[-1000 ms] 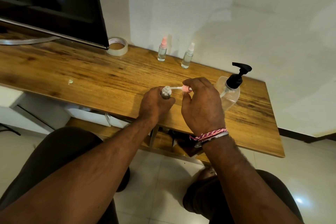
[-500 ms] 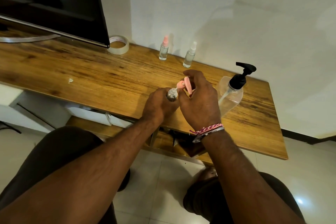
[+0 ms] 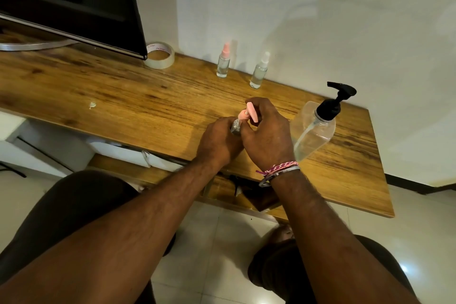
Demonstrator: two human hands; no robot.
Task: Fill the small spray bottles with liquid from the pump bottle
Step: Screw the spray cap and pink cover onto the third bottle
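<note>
Left hand (image 3: 218, 142) wraps small spray bottle (image 3: 235, 127) – right hand (image 3: 267, 136) pinches pink sprayer top (image 3: 249, 113) at bottle neck; pump bottle (image 3: 314, 128) just right, on surface (image 3: 123, 101)

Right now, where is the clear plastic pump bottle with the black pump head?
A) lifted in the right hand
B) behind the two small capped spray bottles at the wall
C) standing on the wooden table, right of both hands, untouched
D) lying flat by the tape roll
C: the clear plastic pump bottle with the black pump head stands on the wooden table beside the right hand, which is busy with the pink spray cap.
</note>
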